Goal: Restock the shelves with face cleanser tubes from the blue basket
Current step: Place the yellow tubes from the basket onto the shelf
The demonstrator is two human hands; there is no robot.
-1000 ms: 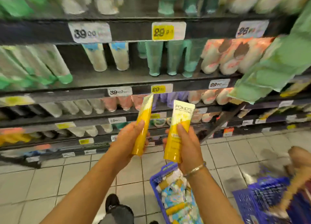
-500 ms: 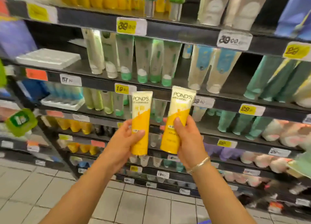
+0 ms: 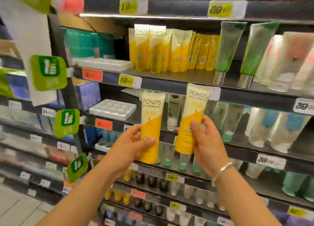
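Observation:
My left hand grips a yellow and cream cleanser tube, held upright. Beside it, my right hand holds a second matching tube, also upright and slightly higher. Both tubes hover in front of the shelves, below a shelf where a row of the same yellow tubes stands. The blue basket is out of view.
Green tubes with silver caps stand right of the yellow row. White plastic trays lie on the shelves at left. Green promo tags stick out from the upright post. Lower shelves hold many pale and teal tubes.
The view has swung up and left from the floor and basket to the higher shelves. Both hands kept their tubes and rose with it; the yellow row has come into view.

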